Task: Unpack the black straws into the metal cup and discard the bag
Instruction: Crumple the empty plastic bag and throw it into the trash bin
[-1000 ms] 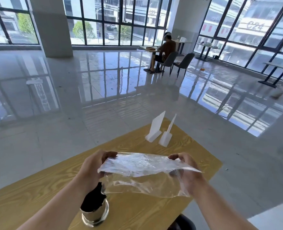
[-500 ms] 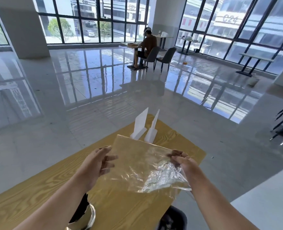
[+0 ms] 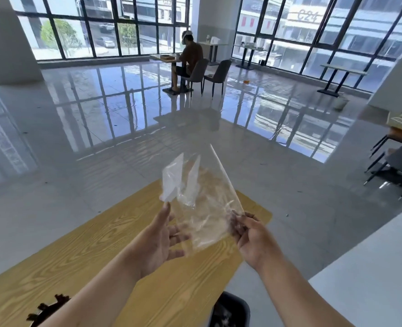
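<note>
The empty clear plastic bag (image 3: 202, 197) stands upright in the air over the far part of the wooden table (image 3: 82, 251). My right hand (image 3: 251, 237) pinches its lower right corner. My left hand (image 3: 159, 239) is just left of the bag with fingers spread, palm toward it, holding nothing. The tops of the black straws (image 3: 46, 310) poke up at the bottom left edge of the view; the metal cup under them is cut off from sight.
A dark waste bin (image 3: 230, 310) sits on the floor by the table's right side, below my right forearm. Two white sign stands show faintly through the bag. A person sits at a distant table (image 3: 167, 57) with chairs.
My left hand has let go of the bag and opened. The right hand has swung the bag upright. The view has shifted, so the cup has slid out of the bottom left.
</note>
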A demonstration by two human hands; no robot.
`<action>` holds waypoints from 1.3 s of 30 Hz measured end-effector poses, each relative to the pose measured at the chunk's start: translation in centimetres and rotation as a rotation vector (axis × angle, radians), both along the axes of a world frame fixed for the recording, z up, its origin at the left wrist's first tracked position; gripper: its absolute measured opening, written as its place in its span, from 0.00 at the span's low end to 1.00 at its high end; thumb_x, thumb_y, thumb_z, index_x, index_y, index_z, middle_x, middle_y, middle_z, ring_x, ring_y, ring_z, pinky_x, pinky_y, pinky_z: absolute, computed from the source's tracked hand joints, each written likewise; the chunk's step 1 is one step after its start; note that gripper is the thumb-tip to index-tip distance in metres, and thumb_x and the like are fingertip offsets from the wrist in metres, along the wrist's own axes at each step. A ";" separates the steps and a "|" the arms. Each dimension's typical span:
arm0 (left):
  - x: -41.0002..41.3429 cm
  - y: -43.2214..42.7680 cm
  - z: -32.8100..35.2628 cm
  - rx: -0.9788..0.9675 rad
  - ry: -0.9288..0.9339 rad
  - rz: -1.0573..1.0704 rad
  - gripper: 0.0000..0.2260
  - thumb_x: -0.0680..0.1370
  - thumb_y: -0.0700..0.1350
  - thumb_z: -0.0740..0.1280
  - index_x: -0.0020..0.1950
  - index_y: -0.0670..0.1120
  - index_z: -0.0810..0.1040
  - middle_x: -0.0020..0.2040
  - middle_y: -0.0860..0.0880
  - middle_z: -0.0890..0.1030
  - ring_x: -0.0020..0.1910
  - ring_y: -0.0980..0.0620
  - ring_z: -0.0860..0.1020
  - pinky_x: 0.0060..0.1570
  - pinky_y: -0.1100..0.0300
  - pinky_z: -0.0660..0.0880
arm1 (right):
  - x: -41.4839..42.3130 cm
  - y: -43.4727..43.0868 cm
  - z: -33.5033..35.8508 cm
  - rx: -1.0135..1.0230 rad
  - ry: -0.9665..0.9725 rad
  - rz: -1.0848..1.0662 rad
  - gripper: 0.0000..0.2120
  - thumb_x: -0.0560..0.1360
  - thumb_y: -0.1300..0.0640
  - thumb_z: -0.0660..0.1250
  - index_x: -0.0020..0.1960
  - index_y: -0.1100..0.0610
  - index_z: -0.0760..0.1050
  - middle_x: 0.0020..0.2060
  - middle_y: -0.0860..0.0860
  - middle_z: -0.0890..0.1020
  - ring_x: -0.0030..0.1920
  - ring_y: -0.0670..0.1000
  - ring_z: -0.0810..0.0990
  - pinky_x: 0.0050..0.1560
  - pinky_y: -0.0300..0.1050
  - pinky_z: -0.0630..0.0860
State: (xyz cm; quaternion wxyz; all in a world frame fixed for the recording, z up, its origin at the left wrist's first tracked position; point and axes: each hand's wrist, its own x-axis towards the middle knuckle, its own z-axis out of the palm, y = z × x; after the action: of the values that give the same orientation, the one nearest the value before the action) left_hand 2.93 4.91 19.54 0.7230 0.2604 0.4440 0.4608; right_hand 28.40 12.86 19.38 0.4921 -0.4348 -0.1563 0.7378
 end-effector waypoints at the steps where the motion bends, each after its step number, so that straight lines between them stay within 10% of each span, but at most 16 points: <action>1: 0.8 0.7 0.2 0.002 0.009 0.014 0.63 0.56 0.78 0.77 0.85 0.57 0.56 0.75 0.45 0.75 0.69 0.44 0.79 0.60 0.42 0.82 | 0.3 0.2 -0.2 -0.001 0.000 0.021 0.12 0.80 0.74 0.66 0.46 0.59 0.74 0.37 0.59 0.86 0.31 0.52 0.85 0.33 0.45 0.85; 5: 3.0 3.5 0.1 0.035 0.164 0.137 0.46 0.57 0.67 0.84 0.70 0.51 0.76 0.66 0.44 0.84 0.54 0.50 0.86 0.50 0.51 0.83 | 2.3 1.0 -1.2 -0.004 0.018 0.127 0.12 0.71 0.72 0.71 0.45 0.58 0.74 0.42 0.60 0.87 0.38 0.55 0.88 0.39 0.48 0.87; 13: 5.6 6.7 -1.6 -0.017 0.276 0.156 0.03 0.80 0.40 0.73 0.53 0.44 0.85 0.43 0.46 0.86 0.33 0.53 0.81 0.32 0.62 0.78 | 7.0 2.3 -2.2 0.082 -0.278 0.412 0.21 0.71 0.59 0.76 0.62 0.58 0.78 0.51 0.58 0.88 0.42 0.57 0.87 0.46 0.52 0.81; 22: 9.3 8.1 -4.0 -0.093 0.305 -0.125 0.12 0.83 0.51 0.70 0.52 0.43 0.87 0.46 0.44 0.86 0.34 0.50 0.79 0.36 0.57 0.76 | 10.2 4.7 -3.7 0.101 -0.454 0.440 0.02 0.83 0.58 0.71 0.54 0.56 0.81 0.39 0.58 0.86 0.26 0.50 0.78 0.26 0.40 0.73; 29: 11.6 9.3 -6.4 -0.124 0.312 -0.146 0.14 0.83 0.37 0.67 0.67 0.48 0.81 0.37 0.45 0.82 0.31 0.51 0.75 0.32 0.58 0.71 | 12.5 4.7 -6.3 -0.025 -0.445 0.323 0.06 0.85 0.64 0.66 0.59 0.60 0.80 0.28 0.51 0.80 0.24 0.49 0.74 0.22 0.39 0.68; 39: 13.8 10.4 -8.1 -0.235 0.177 -0.090 0.09 0.79 0.30 0.65 0.58 0.36 0.80 0.51 0.38 0.85 0.42 0.43 0.81 0.36 0.55 0.76 | 15.5 3.7 -8.0 -0.006 -0.224 0.244 0.14 0.80 0.75 0.60 0.45 0.63 0.81 0.40 0.61 0.79 0.38 0.60 0.78 0.42 0.53 0.77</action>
State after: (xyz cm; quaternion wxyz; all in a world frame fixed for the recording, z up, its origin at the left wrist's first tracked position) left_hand 16.77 15.35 11.46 0.7265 0.2332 0.5446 0.3481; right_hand 43.86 16.61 11.36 0.3769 -0.4936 -0.2597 0.7395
